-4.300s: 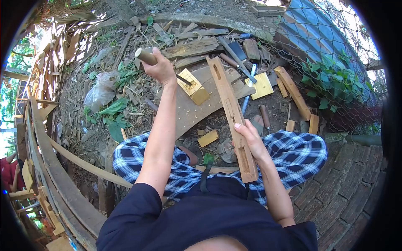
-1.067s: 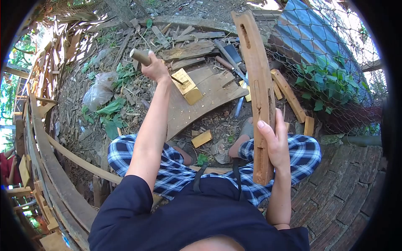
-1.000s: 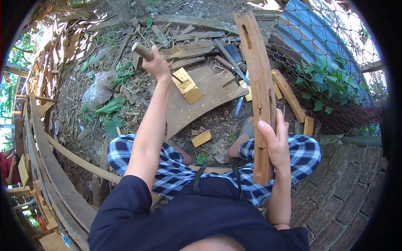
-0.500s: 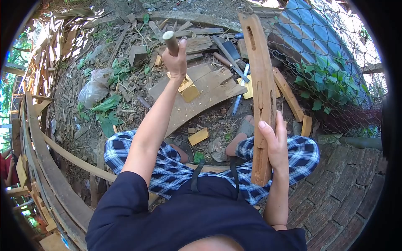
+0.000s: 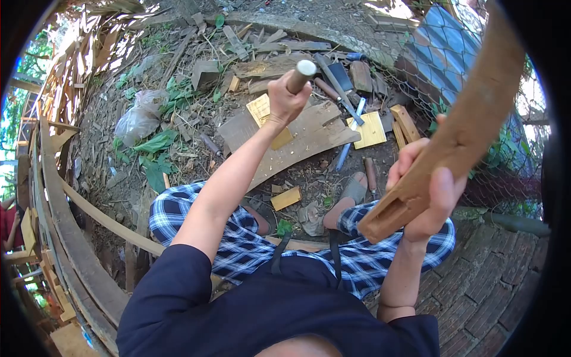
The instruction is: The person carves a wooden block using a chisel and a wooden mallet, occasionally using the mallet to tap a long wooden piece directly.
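Observation:
My left hand (image 5: pixel 288 101) is closed around a round tool handle (image 5: pixel 301 75) with a pale end; the rest of that tool is hidden behind the hand. Below it, a yellowish wood block (image 5: pixel 259 110) lies on a wide weathered board (image 5: pixel 315 134) dotted with chips. On the right, my right hand (image 5: pixel 437 196) grips a long brown wooden piece (image 5: pixel 458 128) near its lower end, just above a cut slot. This piece is raised and tilted, its far end reaching the upper right edge of the view.
A square yellow board (image 5: pixel 370 130), a blue-edged metal tool (image 5: pixel 343 156) and a chisel-like handle (image 5: pixel 370 174) lie on the ground. A plastic bag (image 5: pixel 139 119) is at left. Wire fence (image 5: pixel 443 47) stands at right, curved planks (image 5: pixel 77 238) at left.
My left hand has moved right with the tool handle, away from over the block's left side. My right hand has turned and lifted the long piece, which now leans to the upper right.

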Demonstrator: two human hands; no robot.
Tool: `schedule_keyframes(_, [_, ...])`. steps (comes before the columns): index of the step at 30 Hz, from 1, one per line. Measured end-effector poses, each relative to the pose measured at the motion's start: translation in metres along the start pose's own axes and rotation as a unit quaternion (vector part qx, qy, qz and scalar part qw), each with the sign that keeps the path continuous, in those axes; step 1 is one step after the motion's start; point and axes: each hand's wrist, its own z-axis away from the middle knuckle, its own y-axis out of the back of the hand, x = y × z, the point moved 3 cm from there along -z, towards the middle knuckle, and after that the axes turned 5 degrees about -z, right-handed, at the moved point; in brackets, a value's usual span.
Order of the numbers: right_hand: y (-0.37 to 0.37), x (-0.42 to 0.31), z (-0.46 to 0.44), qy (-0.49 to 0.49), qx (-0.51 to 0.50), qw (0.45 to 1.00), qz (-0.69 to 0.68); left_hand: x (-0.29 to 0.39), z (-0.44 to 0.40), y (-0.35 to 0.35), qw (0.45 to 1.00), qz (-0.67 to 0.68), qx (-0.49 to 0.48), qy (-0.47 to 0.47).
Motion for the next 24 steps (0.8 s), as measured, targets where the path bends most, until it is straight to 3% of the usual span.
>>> schedule_keyframes(2, [-0.003,0.007,-0.003,0.052,0.027,0.997,0.039,0.001,0.0,-0.004,1.0,-0.002,-0.012,-0.02])
schedule_keyframes(3, [-0.003,0.02,-0.011,0.168,-0.066,0.949,0.258,-0.001,0.001,-0.005,1.0,-0.003,-0.006,-0.02])
schedule_keyframes(5, [0.001,0.059,0.006,0.034,-0.207,0.916,0.341,-0.005,0.004,-0.008,0.999,0.003,-0.029,-0.015])
schedule_keyframes(6, [0.003,0.05,0.006,0.044,-0.216,0.914,0.341,0.0,0.004,-0.008,0.999,0.001,-0.016,-0.036])
schedule_keyframes(7, [0.008,0.044,0.002,-0.091,-0.2,0.949,0.225,0.002,0.004,-0.009,0.999,0.015,-0.022,-0.03])
schedule_keyframes(8, [0.012,0.044,0.005,-0.239,-0.182,0.948,0.106,0.003,0.003,-0.009,0.999,-0.012,-0.036,-0.022])
schedule_keyframes(9, [0.017,0.042,0.006,-0.19,-0.146,0.961,0.136,0.002,0.005,-0.011,0.998,-0.039,-0.054,-0.011])
schedule_keyframes(13, [0.001,0.003,-0.002,-0.037,-0.017,0.997,-0.063,-0.001,0.005,-0.02,0.999,-0.019,-0.034,-0.01])
schedule_keyframes(15, [0.012,0.024,0.002,-0.022,-0.03,0.996,-0.082,-0.004,0.007,-0.022,0.999,-0.035,-0.03,-0.001])
schedule_keyframes(16, [0.018,0.045,0.006,0.009,-0.087,0.988,0.131,-0.006,0.006,-0.023,0.999,-0.035,-0.022,-0.002])
schedule_keyframes(17, [0.01,0.051,0.006,0.04,-0.136,0.931,0.337,-0.007,0.006,-0.023,0.998,-0.064,-0.019,-0.006])
schedule_keyframes(20, [0.008,0.049,0.009,-0.178,-0.189,0.948,0.183,-0.012,0.012,-0.023,0.991,-0.116,-0.056,-0.02])
schedule_keyframes(21, [0.007,0.043,0.009,-0.176,-0.17,0.956,0.162,-0.014,0.023,-0.022,0.985,-0.139,-0.099,-0.017])
schedule_keyframes(24, [0.011,0.03,0.001,-0.055,-0.066,0.988,0.131,-0.016,0.026,-0.023,0.985,-0.14,-0.092,-0.03])
